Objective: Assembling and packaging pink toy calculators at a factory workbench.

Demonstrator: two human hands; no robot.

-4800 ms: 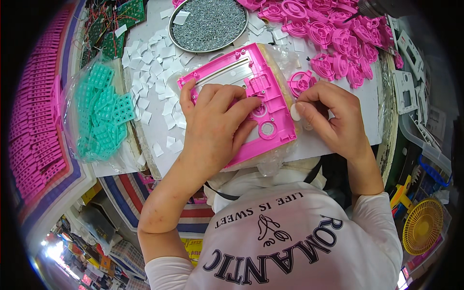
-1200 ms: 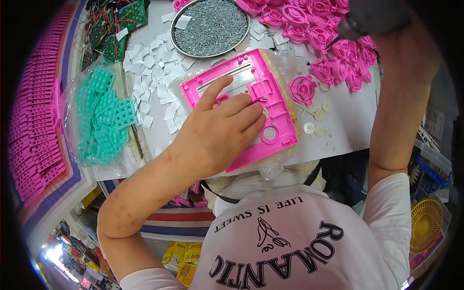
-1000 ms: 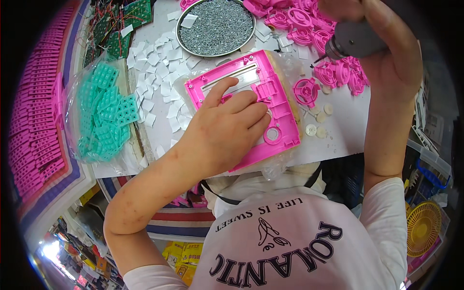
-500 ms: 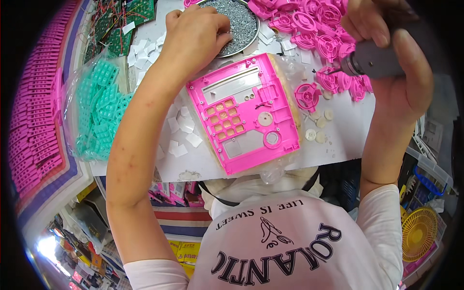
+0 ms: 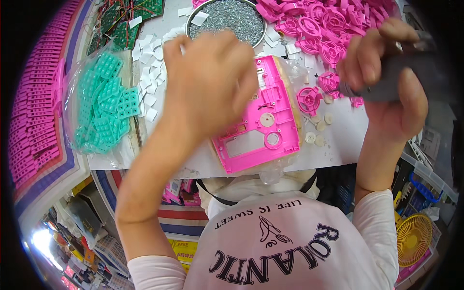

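A pink plastic panel with a window cut-out and round holes lies on the white table in front of me. My left hand hovers over its left part, blurred, back toward the camera, fingers bunched; whether it holds anything is hidden. My right hand is raised at the upper right, closed around a grey power screwdriver whose tip points left toward a pink wheel part. A round tray of small metal screws stands beyond the panel.
A clear bag of teal rubber keypads lies at the left beside scattered white squares. Pink round parts pile up at the back right, small white discs next to the panel. Green circuit boards sit at the back left.
My left hand left the panel, reached to the screw tray and has come back over the panel. My right hand brought the screwdriver down from the upper right, closer to the panel.
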